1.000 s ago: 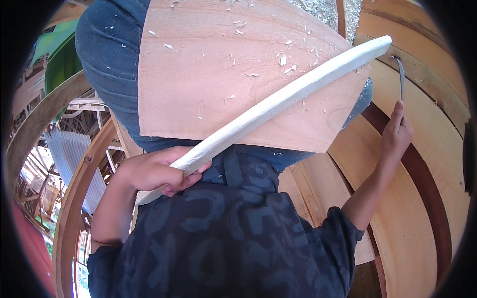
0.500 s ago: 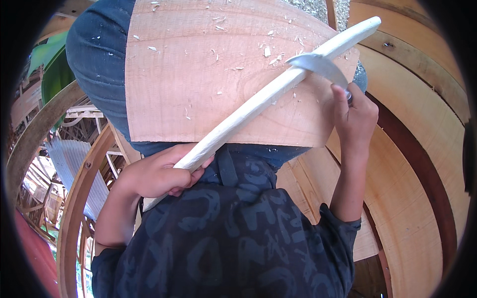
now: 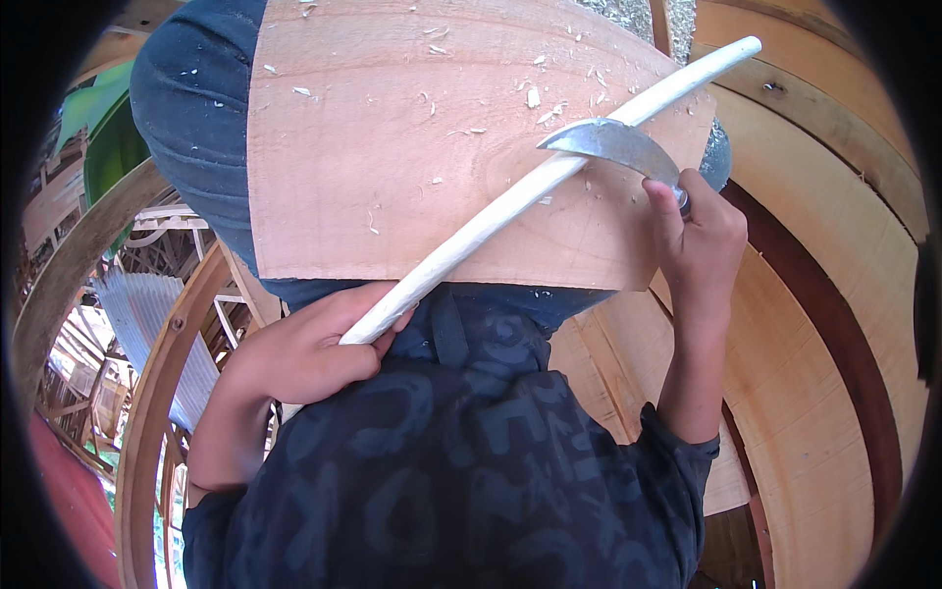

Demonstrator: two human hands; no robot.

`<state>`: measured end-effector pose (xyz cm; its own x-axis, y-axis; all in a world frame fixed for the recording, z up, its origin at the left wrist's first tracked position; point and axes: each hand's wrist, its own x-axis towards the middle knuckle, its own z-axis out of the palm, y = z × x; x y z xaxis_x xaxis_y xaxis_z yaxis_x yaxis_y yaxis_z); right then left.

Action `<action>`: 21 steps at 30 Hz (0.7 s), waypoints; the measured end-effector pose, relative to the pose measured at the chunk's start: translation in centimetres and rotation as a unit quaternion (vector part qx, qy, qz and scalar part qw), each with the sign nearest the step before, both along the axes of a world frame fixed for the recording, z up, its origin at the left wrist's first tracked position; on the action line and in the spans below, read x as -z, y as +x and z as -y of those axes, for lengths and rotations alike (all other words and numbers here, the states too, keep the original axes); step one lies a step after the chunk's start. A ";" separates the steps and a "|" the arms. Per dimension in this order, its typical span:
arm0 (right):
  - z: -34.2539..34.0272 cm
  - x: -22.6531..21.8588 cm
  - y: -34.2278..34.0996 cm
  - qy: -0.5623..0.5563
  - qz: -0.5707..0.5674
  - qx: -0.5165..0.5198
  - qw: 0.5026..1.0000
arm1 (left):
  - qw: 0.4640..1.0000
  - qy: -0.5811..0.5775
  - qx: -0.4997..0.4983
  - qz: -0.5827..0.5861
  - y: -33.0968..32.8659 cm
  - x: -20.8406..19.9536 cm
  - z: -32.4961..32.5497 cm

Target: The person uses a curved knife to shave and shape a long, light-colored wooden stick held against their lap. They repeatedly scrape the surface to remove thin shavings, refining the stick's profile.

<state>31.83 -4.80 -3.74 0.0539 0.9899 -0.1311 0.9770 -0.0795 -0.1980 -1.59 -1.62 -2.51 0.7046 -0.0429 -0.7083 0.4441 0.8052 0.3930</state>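
A long, pale, peeled wooden stick slants across a flat board that lies over my lap. Wrapped round the stick's near end is my left hand, close to my body. My right hand grips a knife with a curved, sickle-like blade; most of its handle is hidden in my fist. The blade lies across the stick, on its upper right half, with its tip pointing left. The stick's far end reaches past the board's right edge.
Wood shavings are scattered over the board, and more cover the ground beyond it. Curved wooden planks rise on the right. At the left are a wooden rib, a corrugated sheet and a green object.
The blade has moved down and left along the stick, toward me, and lies flatter. The stick has turned slightly in my left hand, which still holds its near end.
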 end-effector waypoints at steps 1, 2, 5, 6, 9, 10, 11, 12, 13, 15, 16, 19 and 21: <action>-0.1 0.0 0.1 0.010 0.015 -0.002 1.000 | 1.000 -0.004 0.004 -0.004 0.0 -0.1 -0.1; -0.1 0.0 0.4 0.000 0.026 0.011 1.000 | 1.000 -0.009 0.004 -0.005 0.2 -0.1 0.0; -0.1 0.5 1.7 0.012 0.016 0.047 0.999 | 1.000 -0.019 -0.007 -0.008 0.4 0.0 0.1; -0.1 0.5 1.8 0.014 0.028 0.048 0.998 | 1.000 -0.023 -0.012 -0.012 0.4 0.0 0.3; -0.2 0.2 3.4 0.007 0.066 0.121 0.990 | 1.000 -0.005 0.005 0.018 -0.2 0.4 0.6; -0.5 0.0 5.2 -0.005 0.080 0.188 0.979 | 1.000 -0.010 0.006 0.018 -0.7 0.2 0.6; -1.0 0.0 6.4 -0.016 0.090 0.251 0.964 | 1.000 -0.014 0.004 0.014 -1.2 0.0 0.7; -1.0 -0.4 7.0 -0.013 0.071 0.256 0.964 | 1.000 -0.017 0.002 0.010 -1.6 -0.1 0.7; -0.9 -1.3 7.3 -0.010 0.052 0.261 0.964 | 1.000 -0.008 0.007 0.011 -1.7 0.0 0.5; -0.4 -2.5 5.3 -0.005 -0.016 0.213 0.977 | 0.999 0.000 0.030 0.012 -2.0 0.1 0.3; -0.4 -2.8 2.1 0.005 -0.061 0.154 0.986 | 1.000 -0.005 0.018 0.024 -2.0 0.5 0.5; 0.1 -2.3 -1.7 -0.040 -0.004 -0.016 0.999 | 1.000 0.006 0.023 -0.002 -1.7 -0.2 0.1; -0.5 -1.2 -1.1 -0.041 -0.002 -0.004 0.999 | 1.000 0.003 0.016 -0.005 -1.7 -0.1 0.2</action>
